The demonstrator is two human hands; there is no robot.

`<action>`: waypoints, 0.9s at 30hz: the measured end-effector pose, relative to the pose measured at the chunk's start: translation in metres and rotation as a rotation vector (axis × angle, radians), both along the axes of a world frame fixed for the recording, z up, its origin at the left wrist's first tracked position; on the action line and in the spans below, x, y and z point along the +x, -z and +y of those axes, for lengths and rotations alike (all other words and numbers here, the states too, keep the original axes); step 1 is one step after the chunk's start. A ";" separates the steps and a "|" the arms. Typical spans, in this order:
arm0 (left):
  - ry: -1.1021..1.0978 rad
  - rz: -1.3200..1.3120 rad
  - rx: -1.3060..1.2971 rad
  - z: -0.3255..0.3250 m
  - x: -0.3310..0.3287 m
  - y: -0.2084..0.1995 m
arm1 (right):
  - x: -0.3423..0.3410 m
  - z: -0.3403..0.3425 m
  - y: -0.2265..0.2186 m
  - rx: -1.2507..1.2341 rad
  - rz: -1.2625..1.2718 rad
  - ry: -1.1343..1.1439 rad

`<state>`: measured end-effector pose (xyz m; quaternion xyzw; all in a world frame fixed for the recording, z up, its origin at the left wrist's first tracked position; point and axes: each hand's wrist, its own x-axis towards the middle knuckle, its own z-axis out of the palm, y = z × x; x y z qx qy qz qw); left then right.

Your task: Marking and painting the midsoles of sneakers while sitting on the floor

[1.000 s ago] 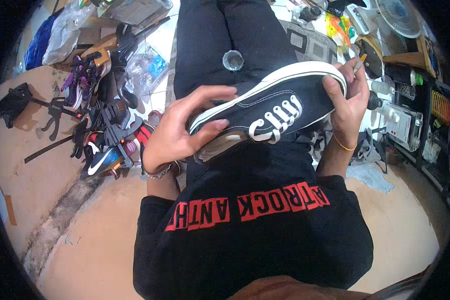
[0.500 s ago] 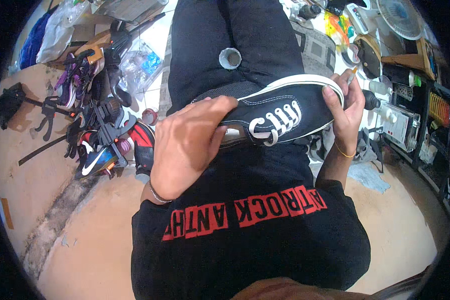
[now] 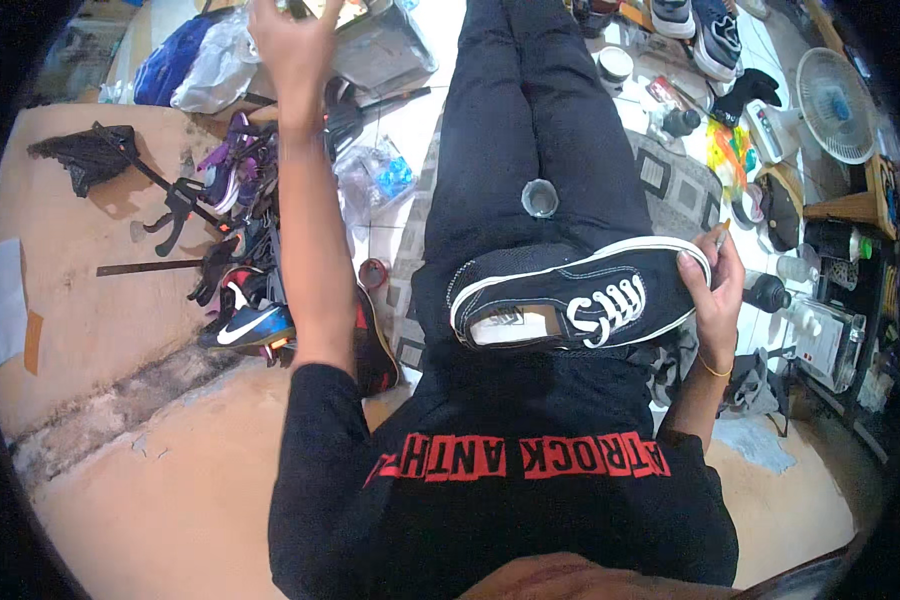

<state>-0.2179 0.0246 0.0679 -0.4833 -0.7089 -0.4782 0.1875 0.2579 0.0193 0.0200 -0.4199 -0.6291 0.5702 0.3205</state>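
Note:
A black low-top sneaker [image 3: 595, 295] with white laces, white sole edge and pale insole lies sideways across my lap. My right hand [image 3: 715, 290] grips it at the toe, thumb on the upper. From between that hand's fingers sticks a thin, short stick with an orange-brown end [image 3: 724, 229], its kind unclear. My left hand [image 3: 295, 50] is stretched far out to the upper left, by a grey box [image 3: 385, 50]. Its thumb and fingers are apart and slightly blurred; the picture's top edge cuts off the fingertips, and I see nothing held.
A small grey cup [image 3: 540, 198] sits between my thighs. To my left are clamps [image 3: 175, 215], a blue-and-black shoe [image 3: 250, 325], a purple shoe [image 3: 230, 165] and plastic bags [image 3: 215, 70]. On the right stand a fan [image 3: 836, 105], a dark bottle [image 3: 768, 293] and a round jar [image 3: 614, 65].
My left hand has let go of the sneaker's heel end and moved away to the upper left. The right hand still holds the toe. The whole view has shifted.

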 end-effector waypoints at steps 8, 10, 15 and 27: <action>-0.300 0.068 -0.170 0.107 -0.111 0.046 | -0.001 0.000 0.008 -0.014 0.038 0.022; -0.334 0.030 -0.164 0.112 -0.104 0.042 | 0.001 0.001 0.012 -0.006 0.055 0.035; -0.457 -0.017 -0.148 0.117 -0.094 0.039 | 0.003 0.004 0.013 -0.007 0.055 0.017; -0.455 -0.022 -0.144 0.115 -0.096 0.040 | -0.002 0.006 0.015 -0.001 0.085 0.023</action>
